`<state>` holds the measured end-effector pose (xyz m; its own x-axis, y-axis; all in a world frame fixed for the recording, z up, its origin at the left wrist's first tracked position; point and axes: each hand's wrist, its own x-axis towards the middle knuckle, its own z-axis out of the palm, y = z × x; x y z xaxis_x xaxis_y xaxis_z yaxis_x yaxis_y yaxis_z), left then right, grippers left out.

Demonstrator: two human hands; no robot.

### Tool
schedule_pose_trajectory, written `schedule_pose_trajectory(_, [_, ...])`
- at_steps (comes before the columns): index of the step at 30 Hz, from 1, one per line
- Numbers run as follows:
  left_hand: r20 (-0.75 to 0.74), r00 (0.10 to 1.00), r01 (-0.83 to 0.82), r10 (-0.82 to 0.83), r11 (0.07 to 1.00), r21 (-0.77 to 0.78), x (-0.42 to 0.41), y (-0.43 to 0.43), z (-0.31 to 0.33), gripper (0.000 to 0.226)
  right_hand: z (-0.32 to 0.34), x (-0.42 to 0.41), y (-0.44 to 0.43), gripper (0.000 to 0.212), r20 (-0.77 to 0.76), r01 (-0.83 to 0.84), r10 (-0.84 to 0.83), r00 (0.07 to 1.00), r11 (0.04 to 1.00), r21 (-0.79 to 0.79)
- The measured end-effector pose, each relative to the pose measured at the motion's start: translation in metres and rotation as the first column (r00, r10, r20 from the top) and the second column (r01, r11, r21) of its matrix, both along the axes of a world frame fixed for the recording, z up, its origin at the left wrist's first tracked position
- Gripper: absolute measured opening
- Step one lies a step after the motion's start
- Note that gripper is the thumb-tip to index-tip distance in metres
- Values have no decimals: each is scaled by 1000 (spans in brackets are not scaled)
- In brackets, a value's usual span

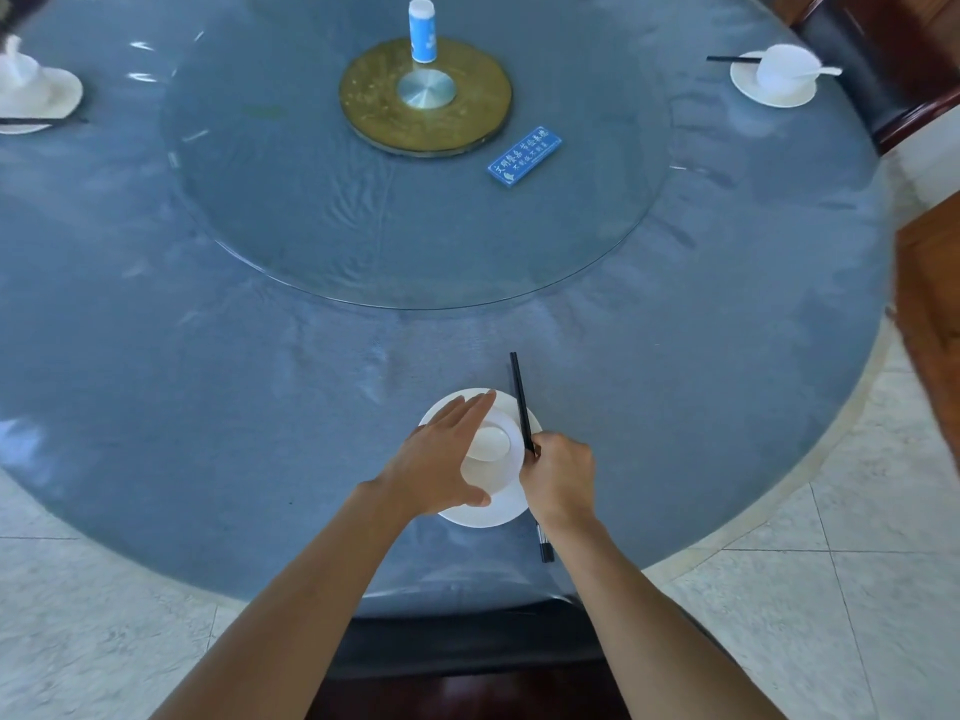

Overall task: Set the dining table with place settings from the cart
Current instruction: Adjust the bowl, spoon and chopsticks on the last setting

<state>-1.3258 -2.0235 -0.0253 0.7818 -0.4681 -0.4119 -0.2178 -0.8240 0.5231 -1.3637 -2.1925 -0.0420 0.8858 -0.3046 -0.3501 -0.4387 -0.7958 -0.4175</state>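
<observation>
A white plate (485,514) lies near the front edge of the round blue table (208,407). A white bowl (493,462) stands on the plate with a white spoon (491,443) inside. My left hand (439,462) lies over the bowl's left side with its fingers straight and its thumb along the bowl's near rim. My right hand (561,475) grips a pair of black chopsticks (521,402) at the plate's right edge. The chopsticks point away from me, and their near ends (545,550) stick out below my wrist.
A glass turntable (363,241) with a brass hub (426,96) fills the table's middle, carrying a blue-and-white canister (422,31) and a blue sign (524,155). Place settings sit at far right (776,75) and far left (36,93). A dark chair (467,652) stands below me.
</observation>
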Motion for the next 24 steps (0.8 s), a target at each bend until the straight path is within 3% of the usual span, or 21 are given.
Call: schedule_pose_trajectory(24, [5,1000,26,-26,999,18,2,9,6,128,-2,0,7,28,-5,40,-40,999,997,73])
